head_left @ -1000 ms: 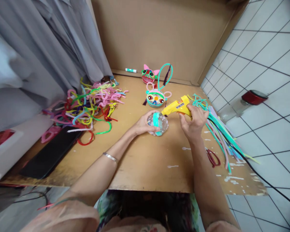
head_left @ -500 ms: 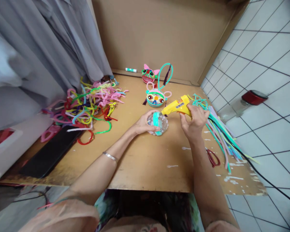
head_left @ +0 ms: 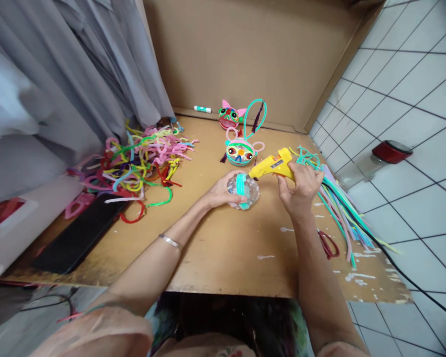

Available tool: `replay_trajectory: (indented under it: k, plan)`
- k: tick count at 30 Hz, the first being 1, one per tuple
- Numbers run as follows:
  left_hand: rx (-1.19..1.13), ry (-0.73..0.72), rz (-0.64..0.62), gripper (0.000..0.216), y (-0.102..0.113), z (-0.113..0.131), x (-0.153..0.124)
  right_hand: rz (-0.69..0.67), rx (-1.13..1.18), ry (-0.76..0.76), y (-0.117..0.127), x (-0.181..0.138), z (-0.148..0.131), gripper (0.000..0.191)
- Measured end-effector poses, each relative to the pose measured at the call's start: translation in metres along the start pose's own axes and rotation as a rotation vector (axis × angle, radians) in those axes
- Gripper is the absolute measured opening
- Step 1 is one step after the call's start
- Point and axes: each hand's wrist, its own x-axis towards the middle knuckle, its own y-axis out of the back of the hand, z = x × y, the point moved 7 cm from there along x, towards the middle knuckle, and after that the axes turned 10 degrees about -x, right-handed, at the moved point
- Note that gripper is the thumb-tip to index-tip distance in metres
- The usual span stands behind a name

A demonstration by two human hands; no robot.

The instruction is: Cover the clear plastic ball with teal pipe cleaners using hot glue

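The left hand rests on the counter with its fingers curled around a clear round piece. A teal strip runs over the top of this piece. The piece sits on the counter near its middle, just in front of a finished owl-faced figure. The right hand is closed on the grip of a yellow glue gun. The gun's nozzle points left and sits at the upper right edge of the clear round piece, beside the teal strip; whether it touches cannot be told. A black cord runs away across the tiled floor to the right. A bundle of straight pipe cleaners lies just right of the right hand, with red scissors near the wrist. A loose pile of bent pipe cleaners lies well to the left, beside a grey curtain. A pink-eared figure and a teal loop stand at the back of the counter. A silver bracelet is on the left wrist.
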Motion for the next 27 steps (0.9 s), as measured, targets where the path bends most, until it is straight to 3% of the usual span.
replay_trajectory:
  k: [27]
  plan:
    - [0.003, 0.027, -0.005, 0.090, -0.0021, 0.0017, -0.0028, 0.005, -0.014, -0.010, 0.0015, -0.0001, -0.0015, 0.023]
